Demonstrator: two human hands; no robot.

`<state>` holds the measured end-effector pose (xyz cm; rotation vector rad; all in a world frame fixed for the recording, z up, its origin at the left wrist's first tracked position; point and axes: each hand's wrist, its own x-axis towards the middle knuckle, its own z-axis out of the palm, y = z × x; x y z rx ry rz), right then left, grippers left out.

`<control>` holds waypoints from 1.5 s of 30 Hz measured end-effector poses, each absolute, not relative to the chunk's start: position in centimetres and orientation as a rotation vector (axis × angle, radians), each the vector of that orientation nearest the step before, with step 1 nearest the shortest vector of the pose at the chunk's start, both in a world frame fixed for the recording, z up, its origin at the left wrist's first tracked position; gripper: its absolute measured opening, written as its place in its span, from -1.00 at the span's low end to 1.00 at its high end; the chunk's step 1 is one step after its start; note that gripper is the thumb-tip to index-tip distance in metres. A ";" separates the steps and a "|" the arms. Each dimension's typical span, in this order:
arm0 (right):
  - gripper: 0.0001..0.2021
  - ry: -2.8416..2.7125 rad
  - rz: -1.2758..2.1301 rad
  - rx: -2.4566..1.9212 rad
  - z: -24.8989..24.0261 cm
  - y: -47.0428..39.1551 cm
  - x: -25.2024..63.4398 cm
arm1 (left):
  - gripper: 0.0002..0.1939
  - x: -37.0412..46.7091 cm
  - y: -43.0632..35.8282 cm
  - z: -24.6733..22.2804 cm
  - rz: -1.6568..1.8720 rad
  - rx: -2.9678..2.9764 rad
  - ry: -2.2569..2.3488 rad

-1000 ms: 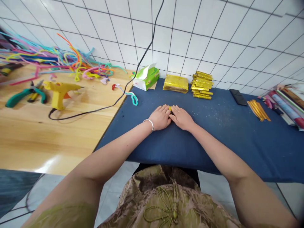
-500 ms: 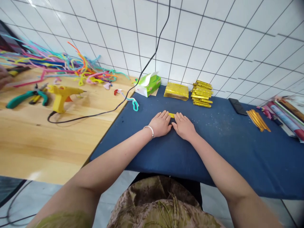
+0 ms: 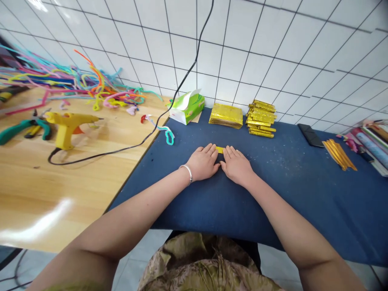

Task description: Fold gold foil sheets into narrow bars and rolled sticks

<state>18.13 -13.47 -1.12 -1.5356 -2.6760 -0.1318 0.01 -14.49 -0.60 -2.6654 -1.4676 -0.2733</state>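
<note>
On the dark blue cloth (image 3: pixel 194 210), both hands lie palm down over a small yellow-gold strip (image 3: pixel 220 150). My left hand (image 3: pixel 203 162), with a silver bangle at the wrist, lies flat on the strip's left end. Over its right end, my right hand (image 3: pixel 237 165) is flat too, fingers pointing away from me. Only the middle of the strip shows between the fingertips. Behind the hands sit a flat stack of gold sheets (image 3: pixel 226 115) and a pile of rolled or folded gold pieces (image 3: pixel 261 118).
A green tissue box (image 3: pixel 194 108) stands near the tiled wall. On the wooden table at left are a yellow glue gun (image 3: pixel 65 131), teal-handled pliers (image 3: pixel 16 130) and colourful pipe cleaners. A black cable crosses over. At right are a phone (image 3: pixel 310 135) and orange-gold strips (image 3: pixel 339 154).
The view has shifted slightly. Both hands remain flat over the strip, nearly unmoved. The other person's hand at the far left edge is no longer in view.
</note>
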 end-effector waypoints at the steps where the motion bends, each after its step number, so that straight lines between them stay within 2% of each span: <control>1: -0.40 -2.677 -0.137 -1.532 -1.2 -13.4 18.2 | -0.42 0.0 -14.5 -0.5 -0.264 -2.669 -1.464; 11: -0.41 -2.647 -0.175 -1.434 -0.9 -13.6 18.1 | -0.37 0.1 -14.8 -0.4 -0.192 -2.668 -1.484; 17: -0.41 -2.762 0.006 -1.292 -1.6 -12.5 18.3 | -0.35 0.0 -14.7 -0.8 -0.196 -2.675 -1.471; 26: -0.39 -2.709 0.011 -1.450 -1.8 -12.1 19.0 | -0.41 -0.1 -14.7 -0.7 -0.256 -2.634 -1.512; 34: -0.35 -2.624 -0.013 -1.626 -1.5 -12.2 20.3 | -0.36 -0.2 -14.4 -0.5 -0.253 -2.642 -1.480; 45: -0.32 -2.547 -0.027 -1.626 -0.5 -13.0 19.6 | -0.38 -0.1 -14.5 -0.5 -0.258 -2.631 -1.485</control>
